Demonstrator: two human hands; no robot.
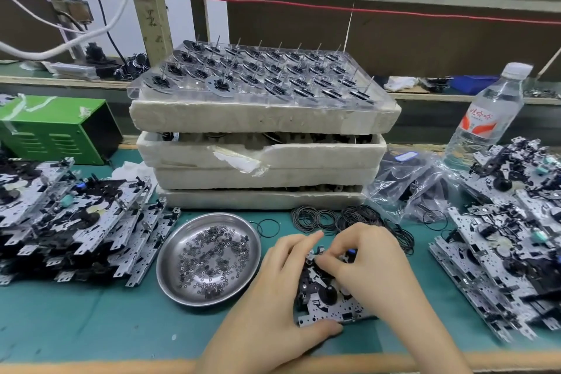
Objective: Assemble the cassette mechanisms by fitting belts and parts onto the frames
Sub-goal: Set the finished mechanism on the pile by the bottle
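Gripping a cassette frame [329, 311] on the near centre of the green bench mat [91, 328], the left hand [282, 279] clamps it with the thumb on the near edge and the fingers over the far left corner. The right hand [370, 258] curls its fingertips down onto the frame's far end; whether they pinch a part cannot be told, as the hand hides the spot. At far left sits a green metal box [57, 130], and nearer, a leaning stack of frames [76, 222] fills the left of the mat. Just left of the hands lies a round steel dish [173, 237] holding a scatter of small washers [209, 255]. Behind it rise stacked white foam trays [261, 118], topped by a clear tray [194, 94] of flywheels [220, 85] with their spindles pointing up. Between the foam and the hands lie loose black belts [334, 217], coiled in small loops on the mat. Right of these are clear plastic bags [409, 188] of dark parts, with a water bottle [488, 112] standing beyond them. A second heap of frames [501, 267] covers the right end of the bench.
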